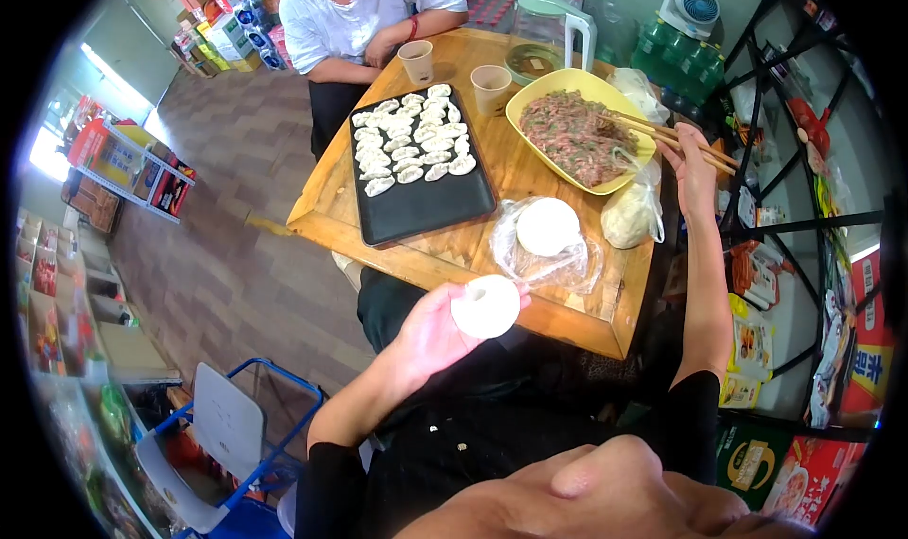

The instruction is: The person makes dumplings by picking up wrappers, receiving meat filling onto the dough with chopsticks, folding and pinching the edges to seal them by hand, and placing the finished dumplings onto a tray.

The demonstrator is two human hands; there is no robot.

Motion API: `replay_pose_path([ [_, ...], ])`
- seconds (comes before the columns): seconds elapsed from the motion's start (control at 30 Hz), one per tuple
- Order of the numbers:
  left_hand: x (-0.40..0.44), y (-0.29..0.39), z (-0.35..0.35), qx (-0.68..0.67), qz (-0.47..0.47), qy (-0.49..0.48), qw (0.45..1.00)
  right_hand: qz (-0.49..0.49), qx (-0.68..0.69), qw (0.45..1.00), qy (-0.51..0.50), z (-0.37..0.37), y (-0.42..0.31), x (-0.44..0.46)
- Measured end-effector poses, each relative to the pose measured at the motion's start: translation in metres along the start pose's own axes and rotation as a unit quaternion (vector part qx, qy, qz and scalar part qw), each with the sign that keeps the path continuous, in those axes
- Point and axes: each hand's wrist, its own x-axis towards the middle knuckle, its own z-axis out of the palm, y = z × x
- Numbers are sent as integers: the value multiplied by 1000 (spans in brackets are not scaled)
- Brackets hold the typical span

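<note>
Left hand point(437, 331): fingers holding dough round point(485, 307) by worktop point(624, 279) edge. Right hand point(695, 175): fingers gripping chopsticks point(653, 130), tips in yellow bowl point(610, 87) of mince point(572, 134). Black tray point(426, 210) holds dumplings point(402, 145).

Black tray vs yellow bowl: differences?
The black tray is flat and rectangular; the yellow bowl is deep. The tray carries dumplings; the bowl holds minced mixture. Chopsticks in the right hand reach into the bowl; no hand touches the tray. Both rest on the wooden table.
</note>
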Motion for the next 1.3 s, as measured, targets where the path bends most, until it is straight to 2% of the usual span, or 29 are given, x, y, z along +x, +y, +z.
replay_pose_path([
  [0.2, 20, 19, 1, 43, 14, -31, 999, 4, -21, 1000, 12, 16, -7, -7],
  [0.27, 24, 19, -3, 29, 40, 13, 999, 39, 13, 999, -17, 11, 1, -5],
  [0.4, 23, 13, 8, 61, 29, 62, 996, 75, 56, 995, -18, 10, 20, -5],
  [0.47, 22, 10, 7, 55, 4, 28, 998, 72, 50, 996, -16, 6, 24, -7],
  [0.63, 15, 5, 3, 58, 17, 31, 998, 52, -35, 998, 0, -8, 10, -9],
  [0.8, 21, 13, 7, 69, 55, 28, 996, 52, 85, 995, 20, -15, 13, -9],
  [0.97, 22, 19, 17, 71, 58, 12, 996, 43, 111, 992, 31, -14, 12, -6],
  [1.07, 25, 20, 14, 72, 52, -10, 996, 63, 116, 991, 24, -4, 0, -11],
  [1.3, 36, 24, -5, 71, 33, 5, 997, 21, 40, 999, 13, 0, 1, -9],
])
